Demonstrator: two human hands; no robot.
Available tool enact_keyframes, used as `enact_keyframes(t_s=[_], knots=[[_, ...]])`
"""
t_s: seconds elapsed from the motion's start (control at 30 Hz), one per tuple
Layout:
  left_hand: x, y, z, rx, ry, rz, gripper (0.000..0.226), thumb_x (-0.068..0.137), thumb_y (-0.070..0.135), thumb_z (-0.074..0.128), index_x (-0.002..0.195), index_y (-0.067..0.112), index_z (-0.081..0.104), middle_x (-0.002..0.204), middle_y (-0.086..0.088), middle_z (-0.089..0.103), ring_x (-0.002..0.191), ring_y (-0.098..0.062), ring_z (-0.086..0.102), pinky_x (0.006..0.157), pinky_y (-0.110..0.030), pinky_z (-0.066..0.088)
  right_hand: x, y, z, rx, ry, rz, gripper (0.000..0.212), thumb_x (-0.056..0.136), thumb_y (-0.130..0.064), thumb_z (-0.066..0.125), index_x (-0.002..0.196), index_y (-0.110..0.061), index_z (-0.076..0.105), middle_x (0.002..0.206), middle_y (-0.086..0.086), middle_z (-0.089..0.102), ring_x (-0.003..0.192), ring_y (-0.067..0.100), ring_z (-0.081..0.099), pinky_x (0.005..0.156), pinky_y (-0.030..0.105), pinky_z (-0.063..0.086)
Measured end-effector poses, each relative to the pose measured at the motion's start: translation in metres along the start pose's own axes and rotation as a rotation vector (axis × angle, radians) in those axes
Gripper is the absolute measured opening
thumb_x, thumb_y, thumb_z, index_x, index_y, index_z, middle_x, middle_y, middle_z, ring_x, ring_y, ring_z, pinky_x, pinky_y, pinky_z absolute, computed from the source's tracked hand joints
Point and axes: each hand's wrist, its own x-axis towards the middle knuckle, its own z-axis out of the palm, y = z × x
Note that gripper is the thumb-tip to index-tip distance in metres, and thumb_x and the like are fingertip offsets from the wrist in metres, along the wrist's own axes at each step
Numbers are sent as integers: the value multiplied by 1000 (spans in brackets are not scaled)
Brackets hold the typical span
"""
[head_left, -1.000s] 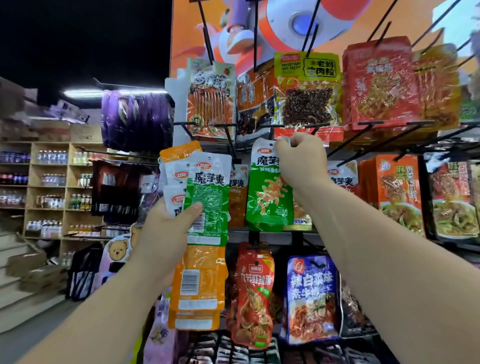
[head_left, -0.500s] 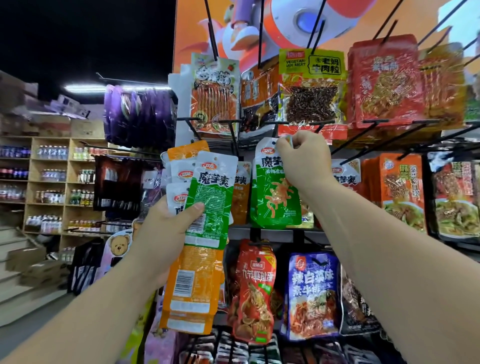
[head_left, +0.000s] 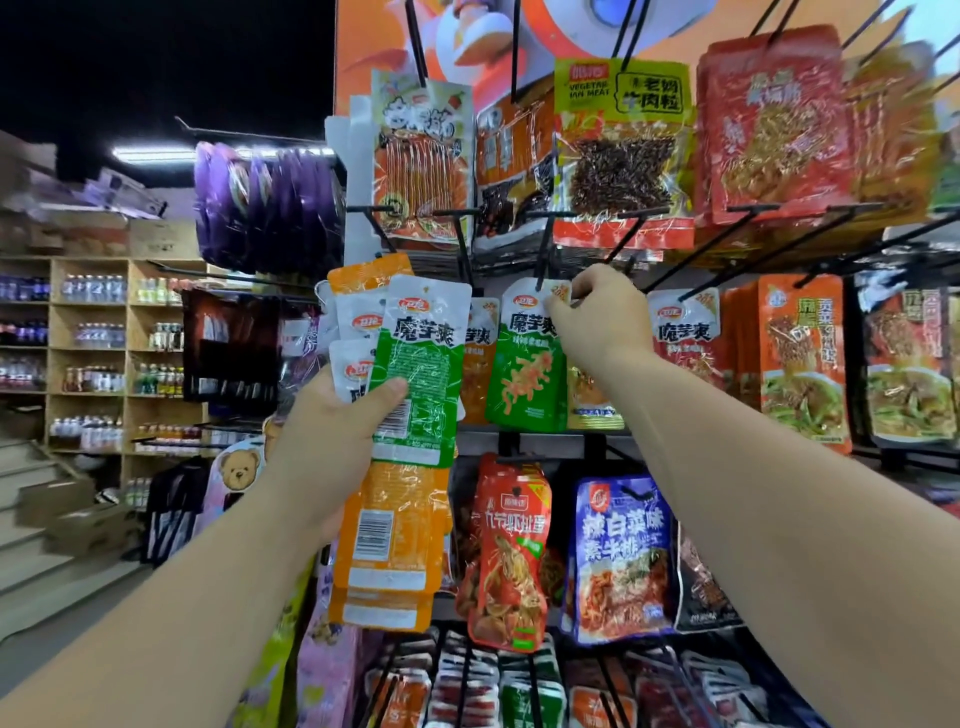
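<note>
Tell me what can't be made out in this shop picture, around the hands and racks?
Head view: the top corner of the hanging green packet, covered by the right hand pinching it; whether it is hooked up is unclear.
Head view: how many packets are in the stack the left hand grips; the front ones hide the rest.
Head view: labels on the shelf bottles, too small and blurred.

In the left hand (head_left: 332, 441), the front packet (head_left: 421, 384) is green with a white top and black lettering; the orange packets (head_left: 395, 545) behind it carry white barcode panels. The hanging packet (head_left: 524, 374) pinched by the right hand (head_left: 602, 317) is green, white-topped, with orange curls.
</note>
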Motion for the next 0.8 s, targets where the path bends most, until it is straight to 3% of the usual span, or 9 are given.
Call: enact_keyframes(t_s=[0.07,0.17,0.27,0.33,0.4,0.47,0.57,0.8], knots=[[0,-1,-1,1,-1,-1,20,105,14,59,118,24,69,105,-1,81,94,-25,78,75,-42,62,-7,4,-4,-13,7,-64,26,97,-28,71,100,-16,48,83,1,57,69,14,52,56,33,40],[0,-2,-2,1,-1,-8,20,105,14,59,121,22,69,105,-2,81,94,-26,78,75,-42,62,-22,11,-10,-292,15,-298,32,90,-28,78,95,-16,48,92,2,56,78,22,55,63,34,42],[0,-2,-1,6,-1,-6,20,105,14,59,122,21,68,106,-2,81,96,-26,78,77,-43,61,-30,20,-10,-575,-48,-584,48,82,-36,86,119,-17,62,128,10,53,114,31,54,95,45,51],[-1,-2,-1,8,-6,0,20,105,13,59,121,22,68,106,-1,80,96,-26,78,77,-43,61,-28,25,-9,-782,-135,-670,72,84,-49,81,147,-28,51,161,15,33,148,38,32,116,56,37],[-1,-2,-1,8,-7,-5,20,105,13,59,121,22,68,106,-2,80,96,-25,78,75,-42,61,-22,28,-7,-906,-225,-643,83,92,-60,67,161,-39,25,173,10,0,160,33,1,126,55,16],[0,-2,-1,5,-3,-13,21,105,13,59,122,21,68,108,-3,80,98,-28,78,77,-44,61,-18,31,-4,-963,-271,-606,88,96,-66,54,163,-42,3,172,8,-18,159,34,-14,128,56,6],[2,-3,0,16,2,-19,22,105,14,60,124,21,68,110,-3,80,102,-30,77,85,-49,61,-15,30,4,-1033,-293,-588,95,97,-71,46,162,-37,-14,171,10,-20,157,37,-19,127,59,3],[2,-1,0,43,19,-30,20,104,14,61,121,22,69,109,-4,80,102,-32,76,89,-53,60,-10,16,18,-1062,-337,-471,110,94,-68,54,163,-21,-16,172,15,-12,158,38,-11,124,58,11]])
